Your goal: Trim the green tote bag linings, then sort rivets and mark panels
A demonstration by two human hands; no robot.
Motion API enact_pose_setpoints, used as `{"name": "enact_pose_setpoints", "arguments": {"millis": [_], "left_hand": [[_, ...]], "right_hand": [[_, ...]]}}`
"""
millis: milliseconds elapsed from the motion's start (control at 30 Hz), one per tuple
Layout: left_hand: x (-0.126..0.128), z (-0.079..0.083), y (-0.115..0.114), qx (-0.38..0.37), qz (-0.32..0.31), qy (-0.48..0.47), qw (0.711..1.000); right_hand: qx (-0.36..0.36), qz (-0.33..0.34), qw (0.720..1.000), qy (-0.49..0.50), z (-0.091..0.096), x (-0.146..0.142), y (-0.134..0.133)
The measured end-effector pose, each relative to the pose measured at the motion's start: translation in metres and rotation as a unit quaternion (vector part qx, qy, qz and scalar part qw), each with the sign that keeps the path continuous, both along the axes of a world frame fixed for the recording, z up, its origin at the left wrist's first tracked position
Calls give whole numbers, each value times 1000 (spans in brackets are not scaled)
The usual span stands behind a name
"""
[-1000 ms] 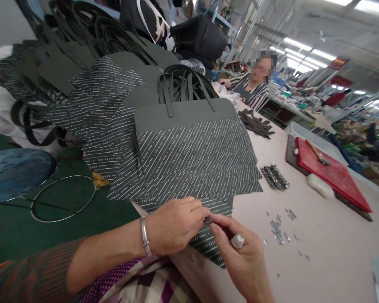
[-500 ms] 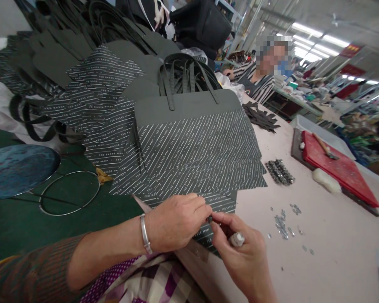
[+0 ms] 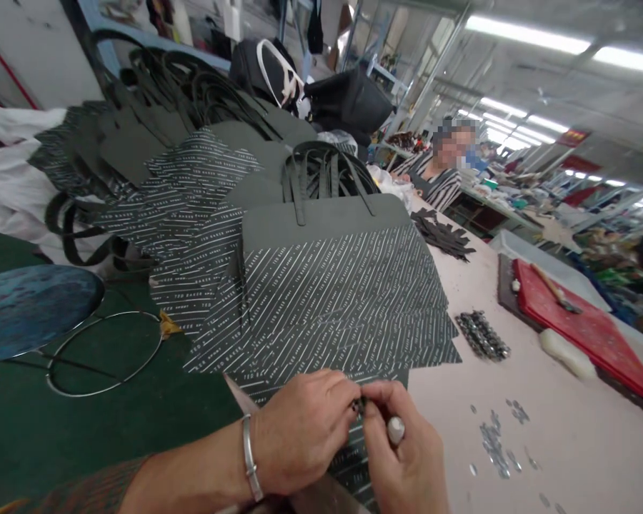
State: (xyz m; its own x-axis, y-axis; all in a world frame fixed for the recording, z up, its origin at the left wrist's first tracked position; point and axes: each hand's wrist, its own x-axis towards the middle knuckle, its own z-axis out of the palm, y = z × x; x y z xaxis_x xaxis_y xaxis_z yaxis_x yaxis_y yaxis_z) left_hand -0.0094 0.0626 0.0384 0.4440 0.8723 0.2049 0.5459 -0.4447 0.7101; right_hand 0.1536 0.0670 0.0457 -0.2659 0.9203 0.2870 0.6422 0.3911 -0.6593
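My left hand (image 3: 305, 432), with a silver bangle on its wrist, is closed in a pinch on a small dark metal piece (image 3: 359, 405). My right hand (image 3: 404, 450) meets it there, thumb and forefinger pinched on the same piece. Out of the right hand's curled fingers sticks a white rounded tip (image 3: 396, 430); whether it is a tool end or a wrapped finger I cannot tell. Beneath both hands lies a dark panel with white slanted lettering (image 3: 356, 464). Beyond them is a stack of similar bag panels (image 3: 343, 285) with dark straps (image 3: 300, 189).
Loose silver discs (image 3: 496, 446) and a cluster of metal fittings (image 3: 482, 335) lie on the pale table (image 3: 439, 407). Farther right, a hammer (image 3: 554, 289) rests on a red board (image 3: 584, 321) beside a white block (image 3: 568, 353). A co-worker (image 3: 439, 178) sits beyond; a blue stool (image 3: 37, 307) stands left.
The view has tilted up, so the scene sits lower in the picture. Both hands stay together at the small metal piece, with the right hand's fingers slightly shifted.
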Motion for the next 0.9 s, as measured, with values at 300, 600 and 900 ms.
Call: {"name": "enact_pose_setpoints", "arguments": {"millis": [300, 600, 900], "left_hand": [[-62, -8, 17, -401, 146, -550, 718], [-141, 0, 32, -180, 425, -353, 814], [-153, -17, 48, -158, 408, -150, 887]], "right_hand": [[-47, -57, 980, -187, -4, 7, 86], [-31, -43, 936, -348, -32, 7, 122], [-71, 46, 938, -336, -42, 14, 106]]}}
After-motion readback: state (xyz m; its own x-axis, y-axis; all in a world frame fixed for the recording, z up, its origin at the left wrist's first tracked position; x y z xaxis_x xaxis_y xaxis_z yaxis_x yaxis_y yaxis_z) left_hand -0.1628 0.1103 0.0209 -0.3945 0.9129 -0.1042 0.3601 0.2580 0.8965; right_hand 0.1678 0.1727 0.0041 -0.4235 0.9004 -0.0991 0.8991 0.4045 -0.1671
